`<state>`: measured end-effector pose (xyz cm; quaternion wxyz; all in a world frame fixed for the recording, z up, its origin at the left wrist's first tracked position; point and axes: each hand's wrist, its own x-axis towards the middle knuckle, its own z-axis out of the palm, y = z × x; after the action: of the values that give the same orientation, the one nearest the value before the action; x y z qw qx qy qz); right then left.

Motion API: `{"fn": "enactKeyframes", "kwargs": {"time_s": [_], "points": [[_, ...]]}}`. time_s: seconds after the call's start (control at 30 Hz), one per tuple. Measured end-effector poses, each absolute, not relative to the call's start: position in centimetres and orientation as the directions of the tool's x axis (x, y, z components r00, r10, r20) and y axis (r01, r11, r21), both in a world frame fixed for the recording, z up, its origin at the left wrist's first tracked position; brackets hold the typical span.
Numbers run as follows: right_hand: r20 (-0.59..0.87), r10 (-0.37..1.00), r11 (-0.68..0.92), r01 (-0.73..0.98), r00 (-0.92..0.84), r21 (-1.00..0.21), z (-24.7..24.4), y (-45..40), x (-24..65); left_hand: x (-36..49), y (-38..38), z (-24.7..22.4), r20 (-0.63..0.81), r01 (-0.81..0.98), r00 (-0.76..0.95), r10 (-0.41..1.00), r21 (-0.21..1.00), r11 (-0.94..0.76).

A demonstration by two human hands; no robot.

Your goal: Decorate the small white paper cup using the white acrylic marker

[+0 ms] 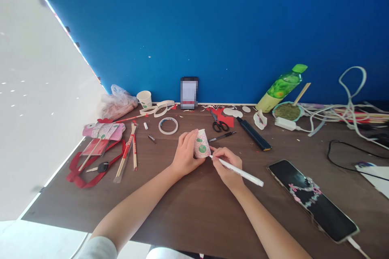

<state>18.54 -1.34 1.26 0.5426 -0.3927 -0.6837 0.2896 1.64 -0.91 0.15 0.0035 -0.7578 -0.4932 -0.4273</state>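
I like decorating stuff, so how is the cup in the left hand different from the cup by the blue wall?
The held cup has pink markings; the other cup, by the blue wall, shows none. The left hand holds the held cup, with a white marker pointed at it; the other cup stands untouched, mouth up. Both are pale with green prints.

"What have you got there?"

"My left hand [186, 149] grips a patterned paper cup [201, 146]; my right hand [229, 166] holds a white marker [240, 171], its tip at the cup's near edge."

"And beyond?"

"Scissors [220, 126] by red paper [228, 121], a roll of tape [160, 129], and a phone [189, 92] propped against the blue wall [194, 28]."
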Motion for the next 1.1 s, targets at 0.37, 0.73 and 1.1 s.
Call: {"fn": "enactKeyframes", "kwargs": {"time_s": [0.37, 0.73, 1.1], "points": [[0.527, 0.843, 0.535, 0.254, -0.104, -0.806, 1.24, -1.38, 18.51, 1.63, -0.87, 0.13, 0.655, 0.754, 0.151, 0.74, 0.407, -0.515], [0.494, 0.866, 0.494, 0.265, -0.074, -0.828, 1.24, -1.29, 18.5, 1.64, -0.94, 0.12, 0.652, 0.752, 0.153, 0.742, 0.411, -0.516], [0.564, 0.821, 0.565, 0.279, -0.094, -0.776, 1.68, -1.74, 18.14, 1.73, -0.93, 0.07, 0.685, 0.752, 0.156, 0.712, 0.385, -0.535]]}}
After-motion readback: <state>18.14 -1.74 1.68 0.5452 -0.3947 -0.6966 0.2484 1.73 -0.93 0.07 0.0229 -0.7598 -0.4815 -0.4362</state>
